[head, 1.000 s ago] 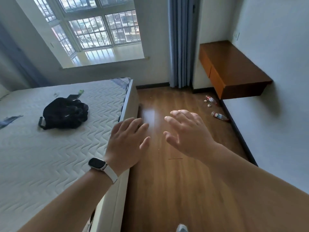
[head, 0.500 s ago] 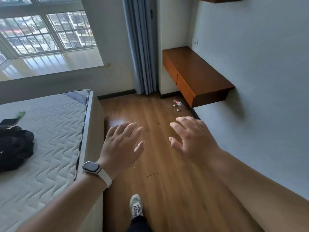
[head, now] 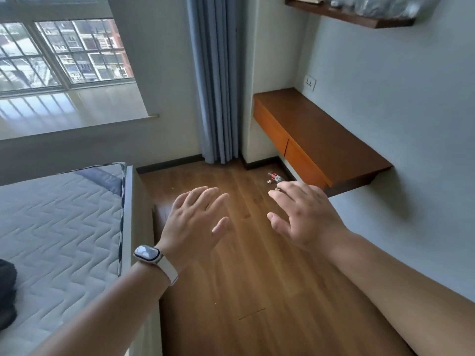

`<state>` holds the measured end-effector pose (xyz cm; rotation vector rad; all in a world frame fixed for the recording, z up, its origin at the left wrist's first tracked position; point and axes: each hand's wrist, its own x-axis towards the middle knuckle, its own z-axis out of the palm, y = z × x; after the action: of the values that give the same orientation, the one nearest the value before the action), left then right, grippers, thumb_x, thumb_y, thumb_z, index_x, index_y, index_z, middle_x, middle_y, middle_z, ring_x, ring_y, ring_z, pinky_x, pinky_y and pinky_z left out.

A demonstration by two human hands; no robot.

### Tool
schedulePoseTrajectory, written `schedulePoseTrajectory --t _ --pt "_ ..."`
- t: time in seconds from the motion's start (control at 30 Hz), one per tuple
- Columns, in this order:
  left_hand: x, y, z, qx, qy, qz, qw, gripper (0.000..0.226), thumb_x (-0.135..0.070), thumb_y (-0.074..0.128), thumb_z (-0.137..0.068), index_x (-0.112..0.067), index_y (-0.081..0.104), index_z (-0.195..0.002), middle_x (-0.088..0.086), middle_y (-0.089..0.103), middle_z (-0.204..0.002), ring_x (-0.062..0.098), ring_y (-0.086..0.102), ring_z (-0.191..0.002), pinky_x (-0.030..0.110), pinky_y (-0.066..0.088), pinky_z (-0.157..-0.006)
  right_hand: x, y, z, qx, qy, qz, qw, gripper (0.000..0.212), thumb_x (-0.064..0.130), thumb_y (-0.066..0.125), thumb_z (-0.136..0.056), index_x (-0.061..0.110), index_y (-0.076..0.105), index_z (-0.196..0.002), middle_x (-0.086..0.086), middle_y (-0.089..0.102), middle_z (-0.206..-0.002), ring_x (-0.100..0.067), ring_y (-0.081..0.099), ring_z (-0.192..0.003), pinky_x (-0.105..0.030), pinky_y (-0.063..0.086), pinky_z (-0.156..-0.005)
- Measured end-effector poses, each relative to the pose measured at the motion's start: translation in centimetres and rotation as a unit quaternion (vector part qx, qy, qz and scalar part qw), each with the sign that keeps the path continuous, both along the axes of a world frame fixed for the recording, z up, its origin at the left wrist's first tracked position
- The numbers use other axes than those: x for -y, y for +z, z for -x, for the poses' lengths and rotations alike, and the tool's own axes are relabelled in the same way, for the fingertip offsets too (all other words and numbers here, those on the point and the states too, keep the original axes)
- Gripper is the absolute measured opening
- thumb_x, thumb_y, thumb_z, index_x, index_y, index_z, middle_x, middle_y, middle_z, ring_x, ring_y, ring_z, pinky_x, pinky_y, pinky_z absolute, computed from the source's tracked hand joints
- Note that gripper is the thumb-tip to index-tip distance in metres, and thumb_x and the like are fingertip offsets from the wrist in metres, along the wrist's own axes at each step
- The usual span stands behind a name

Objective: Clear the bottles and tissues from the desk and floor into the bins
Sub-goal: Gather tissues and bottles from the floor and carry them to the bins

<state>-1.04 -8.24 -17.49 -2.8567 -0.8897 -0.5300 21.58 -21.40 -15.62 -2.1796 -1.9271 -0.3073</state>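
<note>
The left hand (head: pixel 195 222) and right hand (head: pixel 305 217) hover spread and empty above the wood floor (head: pixel 231 278). Just beyond the right fingertips, a small red-labelled bottle (head: pixel 276 178) lies on the floor by the floating desk (head: pixel 321 140), a pale scrap (head: pixel 269 181) beside it.

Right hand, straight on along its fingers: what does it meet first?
Likely the small bottle and pale scraps on the floor by the desk, just beyond the right hand; free air until then, though depth is unclear.

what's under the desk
A bottle lies by the desk front edge, pale bits beside it. The right hand and the desk hide the rest.
</note>
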Motion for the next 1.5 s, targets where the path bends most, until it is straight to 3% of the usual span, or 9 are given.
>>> schedulePoseTrajectory --t 0.43,0.67,1.03,1.23,1.5 --pt "-16.0 -2.6 -6.1 -0.029 -0.027 0.026 0.999 0.043 -0.044 0.050 -0.091 -0.023 0.058 -0.128 -0.001 0.057 -0.132 0.025 0.049 -0.127 0.042 0.035 -0.104 -15.1 -3.2 -5.1 -0.020 -0.001 0.020 1.000 0.050 0.048 0.043 -0.091 0.015 0.061 -0.123 -0.010 0.059 -0.126 -0.030 0.052 -0.118 -0.045 0.041 -0.098" --pt "-25.5 -2.0 -12.9 -0.058 -0.004 0.019 0.998 0.043 -0.045 0.051 -0.090 -0.023 0.059 -0.126 -0.001 0.059 -0.132 0.025 0.052 -0.126 0.044 0.039 -0.103 -26.8 -5.0 -12.2 -0.055 0.010 0.018 0.998 0.051 0.048 0.043 -0.090 0.014 0.059 -0.125 -0.009 0.059 -0.124 -0.028 0.052 -0.116 -0.044 0.040 -0.099" --pt "-39.2 0.0 -25.1 -0.058 -0.030 -0.026 0.997 0.044 -0.044 0.054 -0.090 -0.020 0.060 -0.127 0.001 0.059 -0.130 0.025 0.052 -0.124 0.043 0.039 -0.102 -39.9 -2.0 -25.3 -0.063 -0.005 0.012 0.998 0.050 0.048 0.041 -0.092 0.013 0.058 -0.124 -0.009 0.058 -0.126 -0.028 0.052 -0.118 -0.045 0.043 -0.097" --pt "-45.1 -0.7 -29.7 -0.057 -0.060 -0.018 0.996 0.044 -0.044 0.054 -0.089 -0.020 0.061 -0.125 0.000 0.060 -0.127 0.024 0.053 -0.121 0.042 0.041 -0.100 -43.9 -2.9 -28.8 -0.065 -0.041 0.040 0.996 0.052 0.049 0.040 -0.092 0.013 0.059 -0.125 -0.009 0.057 -0.127 -0.028 0.051 -0.119 -0.044 0.042 -0.097" --pt "-55.5 -2.4 -39.3 -0.065 -0.191 -0.017 0.979 0.038 -0.043 0.057 -0.089 -0.021 0.063 -0.119 0.001 0.060 -0.124 0.025 0.053 -0.120 0.042 0.042 -0.098 -50.2 -4.9 -32.2 -0.070 -0.136 0.075 0.985 0.047 0.050 0.040 -0.094 0.018 0.058 -0.124 -0.005 0.057 -0.129 -0.025 0.051 -0.121 -0.043 0.043 -0.097"
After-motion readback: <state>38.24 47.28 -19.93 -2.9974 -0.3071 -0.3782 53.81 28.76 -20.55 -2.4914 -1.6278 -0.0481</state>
